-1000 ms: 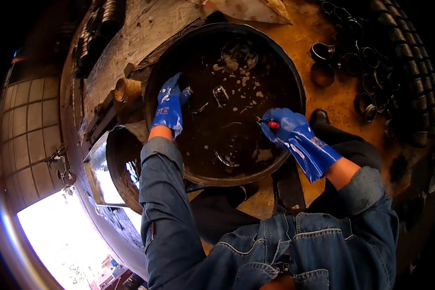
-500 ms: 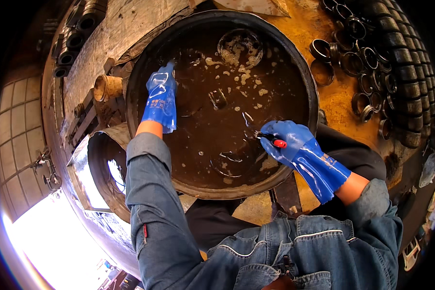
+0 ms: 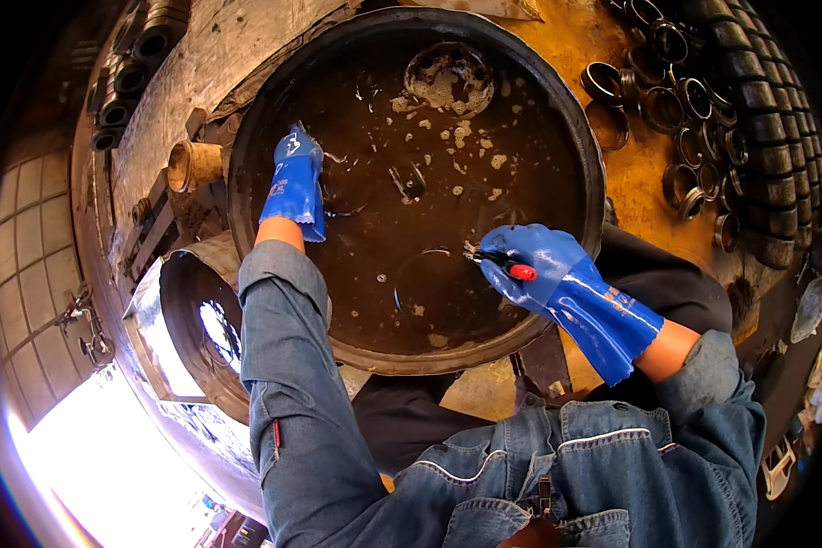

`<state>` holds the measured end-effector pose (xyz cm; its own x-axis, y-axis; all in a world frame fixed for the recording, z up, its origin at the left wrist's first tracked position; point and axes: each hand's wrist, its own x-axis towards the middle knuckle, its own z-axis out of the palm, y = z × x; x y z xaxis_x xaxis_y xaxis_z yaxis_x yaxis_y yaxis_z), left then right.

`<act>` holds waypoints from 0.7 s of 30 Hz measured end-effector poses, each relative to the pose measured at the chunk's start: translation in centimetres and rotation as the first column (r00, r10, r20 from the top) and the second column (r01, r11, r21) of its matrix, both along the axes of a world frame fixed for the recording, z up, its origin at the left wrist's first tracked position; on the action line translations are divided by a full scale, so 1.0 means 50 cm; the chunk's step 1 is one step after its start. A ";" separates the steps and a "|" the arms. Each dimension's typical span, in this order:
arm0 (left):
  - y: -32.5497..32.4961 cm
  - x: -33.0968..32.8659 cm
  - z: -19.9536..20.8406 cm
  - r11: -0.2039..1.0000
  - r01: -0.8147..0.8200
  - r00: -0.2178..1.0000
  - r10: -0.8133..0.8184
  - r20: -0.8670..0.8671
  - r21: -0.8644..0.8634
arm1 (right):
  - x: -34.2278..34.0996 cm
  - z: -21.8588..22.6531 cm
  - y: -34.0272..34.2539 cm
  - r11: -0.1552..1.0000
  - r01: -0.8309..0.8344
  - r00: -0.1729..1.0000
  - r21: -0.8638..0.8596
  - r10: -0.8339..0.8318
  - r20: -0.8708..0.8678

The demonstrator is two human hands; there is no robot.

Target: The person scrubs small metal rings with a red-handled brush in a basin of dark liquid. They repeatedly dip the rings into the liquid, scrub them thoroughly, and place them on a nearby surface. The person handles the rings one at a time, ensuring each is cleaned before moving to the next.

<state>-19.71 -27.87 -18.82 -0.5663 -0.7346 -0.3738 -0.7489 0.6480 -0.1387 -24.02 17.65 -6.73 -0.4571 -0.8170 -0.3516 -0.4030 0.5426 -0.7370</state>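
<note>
A wide round tub (image 3: 597, 183) of murky brown liquid (image 3: 365, 265) stands in front of me, with patches of foam on its surface. My left hand (image 3: 294, 173), in a blue rubber glove, dips into the liquid near the tub's left side; its fingertips are under the surface and anything they touch is hidden. My right hand (image 3: 541, 267), gloved the same way, is closed round a black tool with a red end (image 3: 522, 272). The tool's small, rough-looking tip points left over the liquid. Its exact kind is unclear.
Several dark metal rings (image 3: 664, 110) lie on the rusty surface to the right, beside rows of stacked dark cylinders (image 3: 765, 146). A brownish cup-shaped piece (image 3: 194, 166) sits left of the tub. Below it stands another round container (image 3: 184, 306). Dark tubes (image 3: 130, 78) lie at far left.
My left hand has shifted slightly down and sunk deeper into the liquid. My right hand has moved a little left with the tool. Ripples and foam have drifted.
</note>
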 end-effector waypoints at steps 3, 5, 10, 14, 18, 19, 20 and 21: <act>-0.005 0.003 0.006 0.999 -0.005 0.998 0.002 -0.061 -0.047 | 0.001 -0.009 0.001 1.000 -0.008 1.000 0.001 0.008 0.002; -0.004 0.005 0.021 0.996 0.051 0.998 -0.049 0.034 -0.069 | 0.000 -0.006 -0.005 0.996 -0.037 0.998 0.077 0.033 0.049; -0.007 -0.037 0.094 0.952 0.305 0.918 -0.288 0.275 -0.021 | 0.006 -0.012 0.004 0.999 -0.033 0.999 0.026 0.034 -0.019; -0.036 0.042 0.110 0.971 0.231 0.961 -0.218 0.171 -0.062 | 0.011 0.010 -0.013 0.997 -0.080 0.997 0.019 0.080 -0.001; 0.046 -0.010 0.149 0.956 0.277 0.950 -0.287 -0.122 -0.094 | 0.012 -0.008 0.001 0.999 -0.006 1.000 -0.035 0.005 -0.017; 0.053 -0.015 0.156 0.942 0.315 0.916 -0.335 -0.223 -0.118 | 0.011 -0.008 0.000 0.999 -0.006 1.000 -0.040 0.006 -0.013; 0.096 -0.030 0.198 0.962 0.256 0.950 -0.268 -0.159 -0.094 | 0.011 -0.008 0.000 0.998 -0.007 1.000 -0.057 0.006 -0.020; 0.084 -0.029 0.192 0.945 0.294 0.933 -0.315 -0.171 -0.141 | 0.010 -0.008 0.000 0.997 -0.007 1.000 -0.073 0.005 -0.027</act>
